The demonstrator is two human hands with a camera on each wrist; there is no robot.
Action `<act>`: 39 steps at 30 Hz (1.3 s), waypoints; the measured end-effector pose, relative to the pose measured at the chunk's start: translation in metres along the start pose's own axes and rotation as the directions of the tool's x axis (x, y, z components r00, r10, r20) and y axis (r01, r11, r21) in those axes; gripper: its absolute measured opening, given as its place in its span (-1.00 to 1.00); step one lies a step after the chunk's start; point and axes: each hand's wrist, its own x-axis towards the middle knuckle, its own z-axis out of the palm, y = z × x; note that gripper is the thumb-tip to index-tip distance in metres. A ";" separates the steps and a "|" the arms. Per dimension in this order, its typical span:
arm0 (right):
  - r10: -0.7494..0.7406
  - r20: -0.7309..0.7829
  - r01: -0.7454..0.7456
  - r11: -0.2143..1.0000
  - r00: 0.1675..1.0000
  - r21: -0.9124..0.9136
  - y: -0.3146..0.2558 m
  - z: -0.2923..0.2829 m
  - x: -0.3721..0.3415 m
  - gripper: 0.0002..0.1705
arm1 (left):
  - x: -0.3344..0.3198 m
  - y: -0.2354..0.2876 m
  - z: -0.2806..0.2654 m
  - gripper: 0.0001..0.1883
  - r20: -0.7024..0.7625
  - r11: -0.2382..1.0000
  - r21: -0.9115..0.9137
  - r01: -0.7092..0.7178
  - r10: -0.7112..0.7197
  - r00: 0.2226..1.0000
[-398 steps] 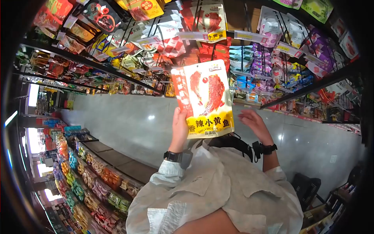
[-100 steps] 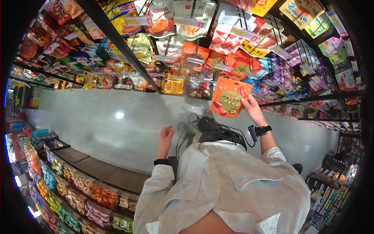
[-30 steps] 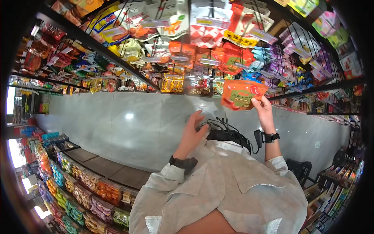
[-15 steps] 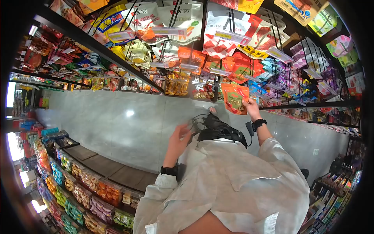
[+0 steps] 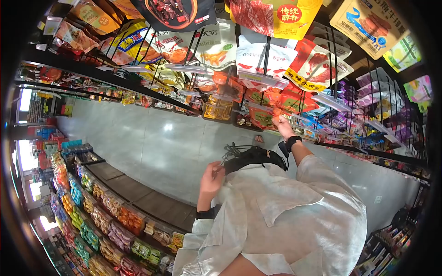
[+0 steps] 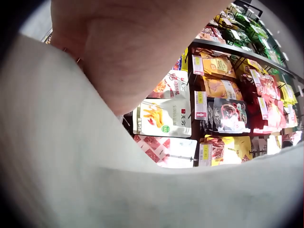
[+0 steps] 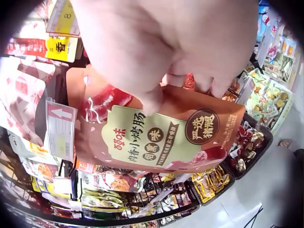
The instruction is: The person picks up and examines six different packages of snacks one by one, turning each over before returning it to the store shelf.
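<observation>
An orange snack pouch [image 7: 180, 128] with a pale green label fills the middle of the right wrist view. My right hand [image 7: 166, 47] pinches its upper edge, thumb on the printed front and the other fingers behind. In the head view, that hand [image 5: 284, 128] reaches to the rack, where the pouch [image 5: 261, 118] overlaps similar orange pouches [image 5: 294, 99] on hooks. My left hand [image 5: 212, 178] hangs loosely curled by the waist, holding nothing. In the left wrist view, the skin of the left hand [image 6: 133, 52] and a pale sleeve [image 6: 61, 133] cover much of the scene.
White and red pouches [image 5: 266, 60] hang above, behind a price tag [image 7: 61, 128]. Trays of small wrapped sweets [image 5: 217, 108] line the rack's bottom. A black bag [image 5: 255, 158] with cables sits at my waist. Behind the floor aisle [image 5: 138, 138] stand bins of packets [image 5: 131, 221].
Earliest, my left hand held a white and yellow fish pouch; later my right hand held the orange pouch before me. Now the right hand has carried it forward to the rack; the left has lowered.
</observation>
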 end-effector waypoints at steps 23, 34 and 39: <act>0.046 -0.062 -0.037 0.989 0.997 0.143 -0.005 0.006 0.045 -0.85 | 0.001 0.028 0.032 -0.69 -0.131 0.995 -0.041 0.093 -0.097 0.987; 0.207 -0.350 -0.173 0.977 0.914 0.128 0.037 0.008 0.053 -0.66 | -0.003 0.021 -0.001 -0.66 -0.113 0.998 0.026 0.055 -0.052 0.992; 0.470 0.034 -0.468 0.865 0.882 0.181 0.095 -0.022 0.005 -0.88 | -0.008 0.015 -0.020 -0.65 -0.079 0.997 -0.041 0.065 -0.068 0.995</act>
